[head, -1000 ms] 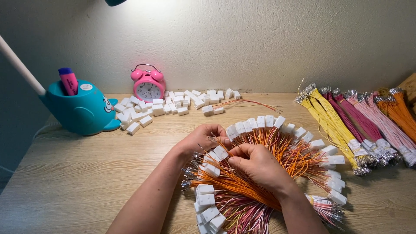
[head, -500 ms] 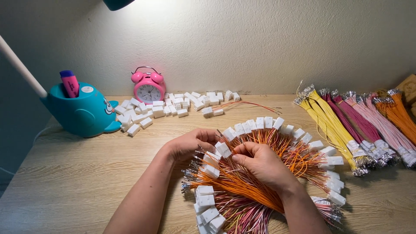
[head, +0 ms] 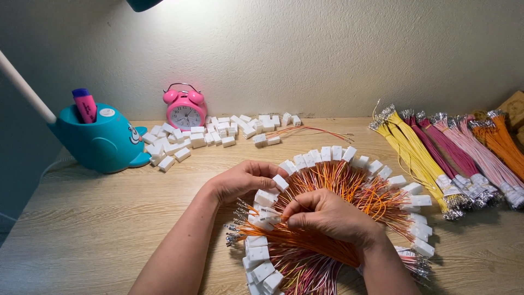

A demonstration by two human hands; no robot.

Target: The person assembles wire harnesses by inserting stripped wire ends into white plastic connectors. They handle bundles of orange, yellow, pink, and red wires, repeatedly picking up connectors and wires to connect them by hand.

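A fan of orange and pink wires [head: 349, 191] tipped with small white connectors [head: 333, 153] lies spread on the wooden desk [head: 109, 218] in front of me. My left hand [head: 243, 180] pinches one white connector [head: 280, 182] at the fan's left edge. Just right of it, my right hand [head: 327, 216] rests on the fan with its fingers closed on a thin orange wire; the grip point is partly hidden by the fingers. A bundle of orange wires [head: 295, 240] with metal tips runs under my right hand.
Loose white connectors [head: 218, 134] are heaped by a pink alarm clock [head: 185, 109] at the back. A teal whale-shaped pen holder [head: 103, 142] stands at the left. Bundles of yellow, magenta, pink and orange wires [head: 447, 158] lie at the right.
Both hands have shifted slightly; the left fingers have closed on a white connector at the fan's left edge and the right fingers have drawn in toward it.
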